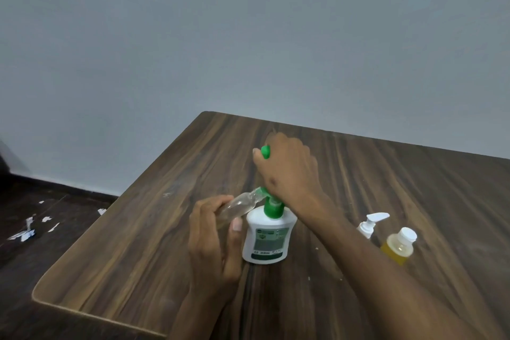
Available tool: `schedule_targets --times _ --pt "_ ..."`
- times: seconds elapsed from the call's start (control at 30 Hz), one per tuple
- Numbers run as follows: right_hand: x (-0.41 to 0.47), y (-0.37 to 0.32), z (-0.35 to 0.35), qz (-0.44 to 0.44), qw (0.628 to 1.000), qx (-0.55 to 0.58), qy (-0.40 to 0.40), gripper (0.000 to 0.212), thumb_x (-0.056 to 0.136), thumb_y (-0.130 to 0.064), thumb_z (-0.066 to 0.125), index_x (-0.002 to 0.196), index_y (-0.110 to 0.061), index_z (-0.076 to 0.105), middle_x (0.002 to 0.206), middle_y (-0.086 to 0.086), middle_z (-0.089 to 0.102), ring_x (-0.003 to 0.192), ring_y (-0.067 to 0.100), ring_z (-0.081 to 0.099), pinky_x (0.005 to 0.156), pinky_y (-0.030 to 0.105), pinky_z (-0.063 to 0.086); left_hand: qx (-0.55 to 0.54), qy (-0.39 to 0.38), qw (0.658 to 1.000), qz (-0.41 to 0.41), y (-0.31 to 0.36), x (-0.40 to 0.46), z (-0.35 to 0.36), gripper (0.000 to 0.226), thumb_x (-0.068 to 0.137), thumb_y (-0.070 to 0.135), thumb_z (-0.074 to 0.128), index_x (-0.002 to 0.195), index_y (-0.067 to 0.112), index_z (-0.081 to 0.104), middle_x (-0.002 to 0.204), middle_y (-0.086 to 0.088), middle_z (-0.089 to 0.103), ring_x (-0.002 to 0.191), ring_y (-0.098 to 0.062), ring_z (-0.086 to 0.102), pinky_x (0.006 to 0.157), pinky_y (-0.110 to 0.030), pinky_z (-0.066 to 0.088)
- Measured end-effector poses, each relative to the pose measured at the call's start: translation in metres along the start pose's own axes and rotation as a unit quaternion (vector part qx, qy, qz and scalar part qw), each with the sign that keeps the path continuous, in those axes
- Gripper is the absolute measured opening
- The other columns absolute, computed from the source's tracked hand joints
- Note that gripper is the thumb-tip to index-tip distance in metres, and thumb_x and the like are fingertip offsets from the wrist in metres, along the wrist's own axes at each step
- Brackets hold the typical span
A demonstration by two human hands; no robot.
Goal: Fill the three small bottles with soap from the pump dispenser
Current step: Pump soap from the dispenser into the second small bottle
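The white pump dispenser (pixel 266 241) with a green collar stands upright on the wooden table (pixel 143 243). My left hand (pixel 214 240) grips a clear small bottle (pixel 239 205), tilted, with its mouth up against the green nozzle. My right hand (pixel 289 171) sits on top of the pump head and hides it. Its fingers are curled round a small green cap (pixel 265 152). To the right lie a small bottle with a white pump top (pixel 371 223) and a small bottle of yellow liquid with a white cap (pixel 400 246), partly behind my right forearm.
The table's left edge and rounded front-left corner (pixel 41 292) are close to my left arm. Torn white paper scraps (pixel 27 229) lie on the dark floor to the left. A grey wall stands behind the table.
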State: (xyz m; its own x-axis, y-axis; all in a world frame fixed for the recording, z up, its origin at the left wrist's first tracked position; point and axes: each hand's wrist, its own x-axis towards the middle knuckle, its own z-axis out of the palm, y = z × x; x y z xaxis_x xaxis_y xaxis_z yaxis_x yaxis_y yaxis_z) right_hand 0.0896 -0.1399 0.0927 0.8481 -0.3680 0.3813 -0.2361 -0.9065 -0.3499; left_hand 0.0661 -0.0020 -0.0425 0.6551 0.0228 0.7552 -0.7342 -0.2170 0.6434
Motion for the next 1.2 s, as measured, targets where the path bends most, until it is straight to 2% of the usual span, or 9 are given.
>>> schedule_targets --times 0.17,0.3,0.4,0.5,0.63,0.77,0.9,1.03,1.2 --pt "-0.0007 0.0018 0.0051 0.018 1.0 0.012 -0.015 0.03 0.101 -0.043 0.051 0.09 -0.015 0.055 0.089 0.004 0.057 0.082 0.029 0.057 0.07 0.037 0.041 0.003 -0.003 1.0 0.005 0.0005 0.001 -0.0019 0.024 0.102 0.022 0.053 0.121 0.009 0.061 0.114 0.0 0.063 0.106 -0.008 0.061 0.092 -0.015 0.043" --pt "0.0021 0.0009 0.0045 -0.001 1.0 0.004 0.018 0.032 0.1 -0.042 0.05 0.081 -0.016 0.05 0.08 0.003 0.053 0.076 0.029 0.054 0.066 0.036 0.037 0.003 -0.011 1.0 0.009 -0.0019 0.0004 -0.002 0.027 0.102 0.023 0.055 0.121 0.006 0.061 0.115 -0.001 0.063 0.107 -0.008 0.061 0.092 -0.016 0.044" --pt "-0.0002 0.0025 0.0082 0.018 1.0 0.008 -0.001 0.031 0.101 -0.042 0.051 0.083 -0.016 0.051 0.074 -0.003 0.046 0.075 0.026 0.054 0.067 0.036 0.037 0.001 -0.008 1.0 0.008 -0.0028 0.0009 -0.0024 0.028 0.101 0.023 0.056 0.121 0.005 0.062 0.115 -0.001 0.064 0.107 -0.006 0.061 0.092 -0.015 0.044" --pt "0.0025 0.0021 0.0062 0.003 1.0 0.003 0.015 0.033 0.099 -0.042 0.051 0.079 -0.016 0.049 0.075 0.001 0.05 0.075 0.029 0.055 0.065 0.036 0.037 0.003 -0.005 1.0 0.016 -0.0025 0.0013 -0.001 0.025 0.101 0.021 0.056 0.119 0.004 0.063 0.113 -0.002 0.064 0.105 -0.009 0.062 0.091 -0.017 0.044" --pt "0.0016 0.0023 0.009 0.016 1.0 0.007 0.011 0.035 0.1 -0.041 0.051 0.074 -0.018 0.047 0.072 -0.001 0.05 0.068 0.023 0.052 0.06 0.033 0.034 0.004 -0.002 1.0 0.014 -0.0038 0.0012 -0.001 0.025 0.101 0.021 0.057 0.117 0.004 0.064 0.112 -0.002 0.064 0.102 -0.013 0.062 0.089 -0.019 0.045" --pt "0.0026 0.0013 0.0059 0.01 1.0 0.002 0.017 0.037 0.101 -0.041 0.05 0.072 -0.018 0.043 0.07 -0.002 0.046 0.06 0.014 0.042 0.062 0.034 0.033 0.001 -0.003 1.0 0.02 -0.0051 -0.0007 0.0001 0.023 0.102 0.023 0.057 0.12 0.01 0.063 0.113 0.001 0.064 0.101 -0.017 0.064 0.085 -0.029 0.051" --pt "0.0003 0.0023 0.0083 0.029 0.999 0.011 0.013 0.036 0.1 -0.04 0.051 0.072 -0.017 0.046 0.07 -0.001 0.048 0.059 0.014 0.044 0.054 0.032 0.027 0.001 -0.009 1.0 0.023 -0.0084 -0.0025 0.0002 0.021 0.103 0.024 0.056 0.121 0.014 0.062 0.112 0.002 0.065 0.098 -0.022 0.065 0.08 -0.043 0.053" --pt "0.0009 0.0016 0.0045 0.017 1.0 0.004 0.025 0.037 0.1 -0.041 0.051 0.072 -0.017 0.047 0.069 -0.002 0.05 0.058 0.01 0.043 0.056 0.032 0.029 0.0 -0.012 0.999 0.03 -0.0054 -0.0028 0.0 0.022 0.103 0.025 0.056 0.122 0.017 0.061 0.113 0.003 0.065 0.099 -0.021 0.065 0.08 -0.043 0.053" --pt "-0.0009 0.0021 0.0059 0.037 0.999 0.006 0.003 0.038 0.1 -0.04 0.051 0.071 -0.018 0.044 0.07 -0.001 0.049 0.061 0.019 0.047 0.052 0.032 0.024 0.003 -0.011 1.0 0.028 -0.0079 -0.0032 0.0004 0.022 0.104 0.025 0.056 0.122 0.014 0.063 0.113 0.004 0.066 0.1 -0.022 0.066 0.08 -0.047 0.054"
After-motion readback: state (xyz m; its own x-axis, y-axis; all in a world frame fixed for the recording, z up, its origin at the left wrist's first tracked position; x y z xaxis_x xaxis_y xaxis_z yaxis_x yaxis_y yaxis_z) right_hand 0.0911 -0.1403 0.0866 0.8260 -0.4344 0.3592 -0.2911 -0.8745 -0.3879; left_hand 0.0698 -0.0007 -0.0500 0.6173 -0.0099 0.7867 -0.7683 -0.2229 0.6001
